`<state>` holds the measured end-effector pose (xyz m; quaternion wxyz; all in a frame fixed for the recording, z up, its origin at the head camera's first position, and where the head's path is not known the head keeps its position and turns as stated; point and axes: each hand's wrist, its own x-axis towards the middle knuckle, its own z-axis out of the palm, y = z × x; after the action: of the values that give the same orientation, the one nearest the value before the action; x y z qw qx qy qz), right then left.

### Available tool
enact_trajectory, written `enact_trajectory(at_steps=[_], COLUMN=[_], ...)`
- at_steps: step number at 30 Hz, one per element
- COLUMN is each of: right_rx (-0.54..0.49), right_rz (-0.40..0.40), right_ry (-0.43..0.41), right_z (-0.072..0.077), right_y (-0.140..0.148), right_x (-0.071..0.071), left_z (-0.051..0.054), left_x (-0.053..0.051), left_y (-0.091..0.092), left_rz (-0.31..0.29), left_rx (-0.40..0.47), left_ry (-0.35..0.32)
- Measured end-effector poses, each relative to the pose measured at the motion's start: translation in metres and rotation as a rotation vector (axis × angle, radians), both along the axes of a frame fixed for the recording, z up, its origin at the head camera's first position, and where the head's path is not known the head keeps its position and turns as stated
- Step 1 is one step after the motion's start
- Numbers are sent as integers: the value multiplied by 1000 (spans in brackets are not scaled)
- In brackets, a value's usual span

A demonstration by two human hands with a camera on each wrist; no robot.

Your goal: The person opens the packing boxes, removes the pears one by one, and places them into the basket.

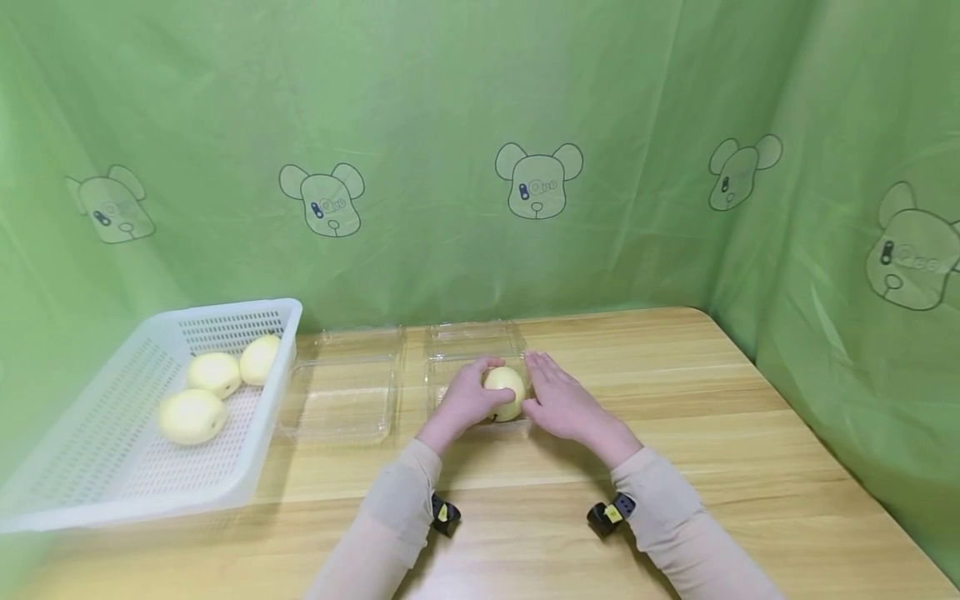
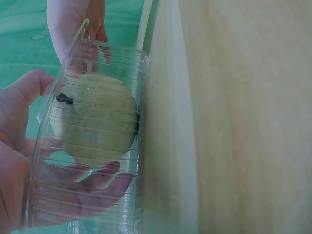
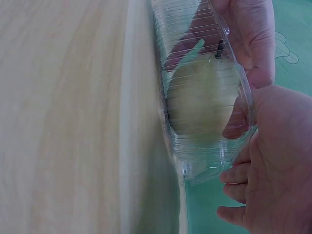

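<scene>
A pale yellow pear (image 1: 506,393) with a dark stem sits in the right-hand clear plastic clamshell box (image 1: 442,373), whose lid lies open toward the back. My left hand (image 1: 468,398) reaches into the box and holds the pear, thumb on the near side and fingers curled around its far left; the left wrist view shows them through the ribbed wall (image 2: 87,195). Along the box's right side is my right hand (image 1: 564,402), its fingers extended. In the right wrist view that hand (image 3: 282,156) is beside the box wall, and whether it touches is unclear.
A second open clear clamshell box (image 1: 348,400) lies to the left. Farther left, a white perforated plastic basket (image 1: 258,442) holds three pears (image 1: 192,417). Green curtains (image 1: 450,83) rise behind and beside the wooden table (image 1: 750,467).
</scene>
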<state>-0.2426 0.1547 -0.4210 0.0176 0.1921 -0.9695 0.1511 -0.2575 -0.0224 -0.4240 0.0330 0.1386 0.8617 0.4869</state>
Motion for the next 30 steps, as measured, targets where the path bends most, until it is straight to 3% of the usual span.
enact_trajectory(at_steps=[4,12,30], right_rx=[2,-2,-5], right_rz=[-2,8,7], right_ry=[-7,13,1], right_z=[1,0,-3], right_y=[0,0,1], right_x=[0,0,-2], left_z=[-2,-2,0], left_x=[-2,0,3], left_y=[0,2,1], left_rz=[2,6,0], left_rx=[-8,-105,-117], left_ry=[0,7,-8])
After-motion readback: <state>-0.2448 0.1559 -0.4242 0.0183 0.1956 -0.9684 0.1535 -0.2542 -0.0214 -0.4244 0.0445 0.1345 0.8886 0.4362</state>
